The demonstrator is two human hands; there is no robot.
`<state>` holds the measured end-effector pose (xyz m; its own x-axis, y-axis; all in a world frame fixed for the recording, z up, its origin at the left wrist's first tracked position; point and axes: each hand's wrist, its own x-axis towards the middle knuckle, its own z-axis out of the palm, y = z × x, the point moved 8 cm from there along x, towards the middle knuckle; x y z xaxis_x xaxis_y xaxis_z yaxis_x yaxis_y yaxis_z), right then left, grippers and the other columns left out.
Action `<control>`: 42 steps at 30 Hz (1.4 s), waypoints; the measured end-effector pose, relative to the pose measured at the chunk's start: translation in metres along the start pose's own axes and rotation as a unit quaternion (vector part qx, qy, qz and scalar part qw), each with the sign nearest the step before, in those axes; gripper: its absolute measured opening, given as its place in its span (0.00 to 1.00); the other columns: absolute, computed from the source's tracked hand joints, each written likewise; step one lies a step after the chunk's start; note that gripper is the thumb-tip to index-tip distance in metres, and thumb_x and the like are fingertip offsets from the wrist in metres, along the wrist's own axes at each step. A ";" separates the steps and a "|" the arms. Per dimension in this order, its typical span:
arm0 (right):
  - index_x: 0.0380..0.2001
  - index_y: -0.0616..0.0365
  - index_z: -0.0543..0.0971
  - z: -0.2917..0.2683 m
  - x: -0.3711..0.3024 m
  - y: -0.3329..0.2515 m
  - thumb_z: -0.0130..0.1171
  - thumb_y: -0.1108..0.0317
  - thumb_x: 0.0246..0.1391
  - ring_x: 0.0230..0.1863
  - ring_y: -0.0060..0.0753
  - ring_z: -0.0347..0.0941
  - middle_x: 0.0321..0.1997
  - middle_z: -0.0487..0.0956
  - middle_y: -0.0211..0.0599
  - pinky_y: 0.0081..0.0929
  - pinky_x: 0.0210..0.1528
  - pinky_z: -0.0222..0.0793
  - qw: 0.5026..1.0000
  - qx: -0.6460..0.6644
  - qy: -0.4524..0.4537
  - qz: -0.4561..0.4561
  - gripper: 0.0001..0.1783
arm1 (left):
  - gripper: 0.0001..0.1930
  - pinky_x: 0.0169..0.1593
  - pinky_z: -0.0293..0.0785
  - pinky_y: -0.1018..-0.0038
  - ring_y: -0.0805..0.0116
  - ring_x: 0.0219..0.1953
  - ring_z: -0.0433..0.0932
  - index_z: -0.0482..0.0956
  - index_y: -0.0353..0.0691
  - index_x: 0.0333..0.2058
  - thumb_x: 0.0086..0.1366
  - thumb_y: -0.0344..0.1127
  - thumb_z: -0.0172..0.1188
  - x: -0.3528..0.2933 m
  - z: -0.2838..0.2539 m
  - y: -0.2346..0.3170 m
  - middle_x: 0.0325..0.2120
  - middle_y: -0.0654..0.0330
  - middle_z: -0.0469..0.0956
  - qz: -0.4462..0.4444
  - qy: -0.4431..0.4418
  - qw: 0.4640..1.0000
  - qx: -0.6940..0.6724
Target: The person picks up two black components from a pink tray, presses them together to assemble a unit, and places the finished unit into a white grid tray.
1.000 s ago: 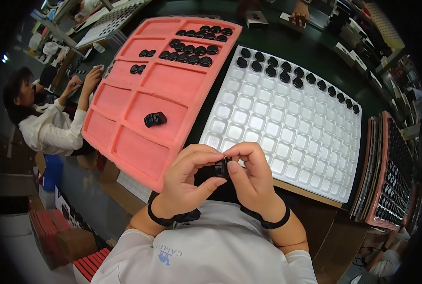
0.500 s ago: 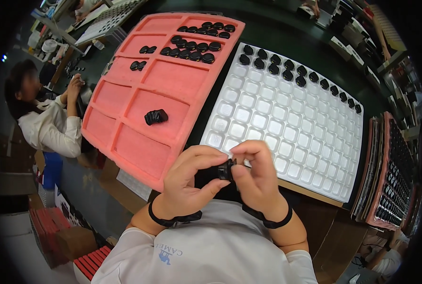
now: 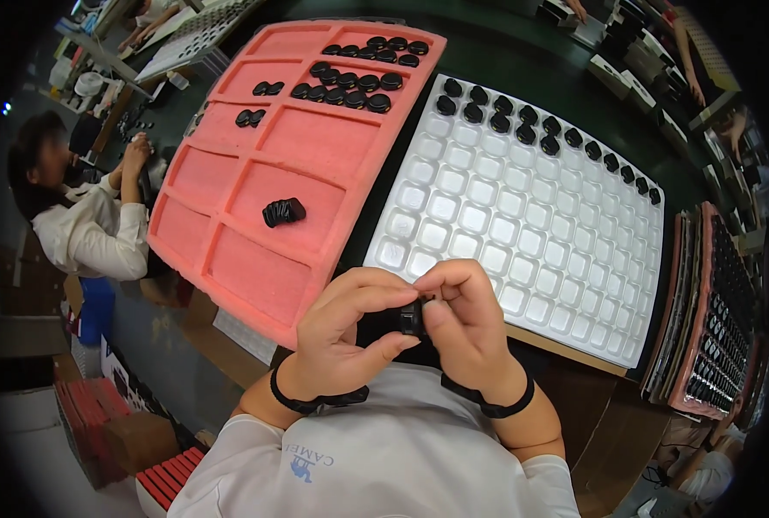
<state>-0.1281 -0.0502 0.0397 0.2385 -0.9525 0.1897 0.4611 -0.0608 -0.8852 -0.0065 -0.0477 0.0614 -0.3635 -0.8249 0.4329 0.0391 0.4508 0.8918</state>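
Both of my hands are raised at the near edge of the work surface, around a small black part (image 3: 411,319) with a shiny, block-like body. My left hand (image 3: 350,324) curls round its left side, fingertips at the top and thumb below. My right hand (image 3: 469,319) pinches it from the right between thumb and bent fingers. The fingers partly hide the part, so its exact kind does not show. Beyond my hands on the right lies a white moulded tray (image 3: 488,233), its far pockets holding several black rounded pieces (image 3: 503,105).
A pink foam tray (image 3: 311,142) on the left holds rows of black pieces (image 3: 350,80) and a small black stack (image 3: 283,212). Stacked pink trays of black pieces (image 3: 714,337) stand at the far right. A co-worker (image 3: 86,216) sits at the left.
My hands stay together and have shifted only slightly. The black part has turned a little between my fingers. The co-worker's hands at the left have moved slightly lower.
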 end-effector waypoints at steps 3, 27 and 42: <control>0.45 0.63 0.65 -0.002 0.000 0.002 0.46 0.67 0.61 0.31 0.17 0.60 0.32 0.68 0.29 0.15 0.35 0.58 0.998 -0.063 -0.007 -0.017 0.12 | 0.20 0.45 0.72 0.73 0.62 0.41 0.75 0.74 0.27 0.45 0.51 0.21 0.65 -0.001 -0.002 -0.001 0.40 0.49 0.74 0.017 0.009 1.000 0.012; 0.41 0.61 0.75 -0.014 0.011 -0.041 0.61 0.75 0.47 0.39 0.32 0.68 0.37 0.73 0.37 0.27 0.44 0.64 0.904 -0.394 -0.099 -0.135 0.15 | 0.20 0.49 0.71 0.74 0.65 0.47 0.73 0.71 0.28 0.50 0.59 0.26 0.61 0.001 0.005 -0.019 0.47 0.51 0.70 -0.070 0.034 0.996 -0.043; 0.41 0.63 0.75 -0.286 0.093 -0.067 0.59 0.68 0.51 0.33 0.35 0.72 0.32 0.77 0.40 0.28 0.38 0.69 0.660 -0.718 0.211 0.073 0.14 | 0.17 0.54 0.66 0.68 0.56 0.49 0.72 0.75 0.27 0.44 0.58 0.31 0.61 -0.014 -0.012 0.000 0.46 0.47 0.73 -0.039 -0.064 0.987 0.139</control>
<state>-0.3806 -0.2202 -0.0050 -0.2074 -0.9594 0.1910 -0.8970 0.1086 -0.4286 0.0099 -0.0404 0.0569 -0.4714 -0.8189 0.3275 -0.2438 0.4778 0.8439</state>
